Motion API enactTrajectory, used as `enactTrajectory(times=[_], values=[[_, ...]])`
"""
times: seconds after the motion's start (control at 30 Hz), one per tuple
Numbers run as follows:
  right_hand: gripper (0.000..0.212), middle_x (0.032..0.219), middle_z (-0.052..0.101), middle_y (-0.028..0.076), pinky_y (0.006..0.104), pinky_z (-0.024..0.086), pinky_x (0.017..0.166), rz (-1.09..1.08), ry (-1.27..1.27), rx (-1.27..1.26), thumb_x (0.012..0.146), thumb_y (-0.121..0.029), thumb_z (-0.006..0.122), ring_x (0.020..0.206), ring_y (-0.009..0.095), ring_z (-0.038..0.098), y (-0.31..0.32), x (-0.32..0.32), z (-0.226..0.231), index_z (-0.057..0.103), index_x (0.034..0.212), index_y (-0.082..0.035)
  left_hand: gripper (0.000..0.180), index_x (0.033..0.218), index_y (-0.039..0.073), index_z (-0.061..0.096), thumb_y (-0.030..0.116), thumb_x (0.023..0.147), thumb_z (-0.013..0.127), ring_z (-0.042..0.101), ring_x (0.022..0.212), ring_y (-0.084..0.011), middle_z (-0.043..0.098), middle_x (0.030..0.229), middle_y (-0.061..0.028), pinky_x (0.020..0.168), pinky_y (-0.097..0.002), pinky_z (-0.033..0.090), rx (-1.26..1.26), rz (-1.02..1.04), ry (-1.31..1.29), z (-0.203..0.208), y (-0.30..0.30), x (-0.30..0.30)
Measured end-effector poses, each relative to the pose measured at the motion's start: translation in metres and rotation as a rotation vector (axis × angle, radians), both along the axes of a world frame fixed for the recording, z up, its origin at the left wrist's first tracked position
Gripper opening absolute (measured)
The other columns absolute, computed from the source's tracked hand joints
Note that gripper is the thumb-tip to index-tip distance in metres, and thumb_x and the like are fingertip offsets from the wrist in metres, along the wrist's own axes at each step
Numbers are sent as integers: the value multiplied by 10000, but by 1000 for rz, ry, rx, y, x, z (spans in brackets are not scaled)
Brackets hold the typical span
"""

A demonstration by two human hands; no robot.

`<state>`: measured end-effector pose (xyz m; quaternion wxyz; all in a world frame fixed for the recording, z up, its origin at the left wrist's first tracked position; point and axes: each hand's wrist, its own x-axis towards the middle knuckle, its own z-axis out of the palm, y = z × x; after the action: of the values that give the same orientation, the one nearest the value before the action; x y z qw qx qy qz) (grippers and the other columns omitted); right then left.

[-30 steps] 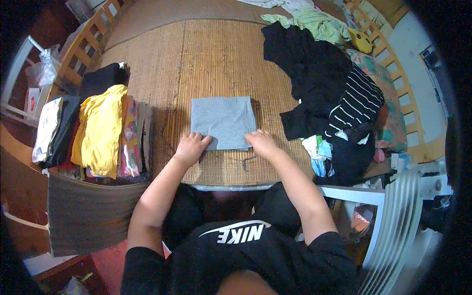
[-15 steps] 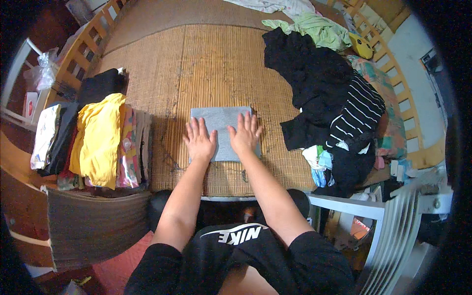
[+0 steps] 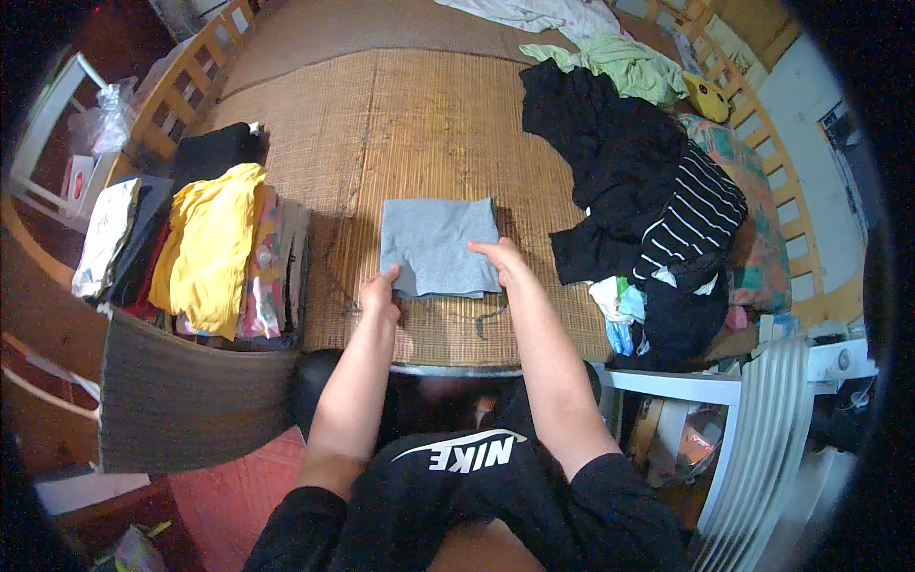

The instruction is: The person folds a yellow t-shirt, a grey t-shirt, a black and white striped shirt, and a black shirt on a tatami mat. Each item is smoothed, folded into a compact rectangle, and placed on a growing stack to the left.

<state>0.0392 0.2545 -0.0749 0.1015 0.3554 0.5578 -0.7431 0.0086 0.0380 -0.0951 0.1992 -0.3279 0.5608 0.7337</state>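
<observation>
A grey cloth (image 3: 438,243), folded into a near-square, is in front of me over the woven mat. My left hand (image 3: 380,291) grips its near left corner, thumb on top and the other fingers tucked out of sight. On the right edge, my right hand (image 3: 499,259) pinches the cloth with the thumb laid over it and the fingers underneath. Whether the cloth is lifted off the mat or still rests on it, I cannot tell.
The woven mat (image 3: 429,124) covers the bed. Folded clothes stand in a row at left, among them a yellow garment (image 3: 212,250). A loose heap of black clothes (image 3: 620,143) and a striped black garment (image 3: 699,205) lie at right. Wooden rails (image 3: 181,86) border the bed.
Both hands lay flat on the grey cloth before. They have slid outward to its sides and now grip its edges. The view has shifted slightly.
</observation>
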Motion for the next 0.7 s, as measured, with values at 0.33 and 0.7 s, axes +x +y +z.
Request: enactTrajectory(times=[0.33,0.7], values=[[403,1064,557,134,401,423,889,-125,372,-655,741,-98,592,990,252,534,-20,23,39,473,1111,8,929,1303,77,252,702,665,512,325,1192,-343,236,1370,-159,920,-548,258,803,161,-193,30,3,41],[454,1081,550,123,385,418,893,-110,514,-692,732,-108,590,995,248,529,-13,49,89,452,1146,18,565,1238,107,398,463,815,514,425,1142,-279,456,1244,-95,979,-454,316,1203,54,-62,120,48,73]])
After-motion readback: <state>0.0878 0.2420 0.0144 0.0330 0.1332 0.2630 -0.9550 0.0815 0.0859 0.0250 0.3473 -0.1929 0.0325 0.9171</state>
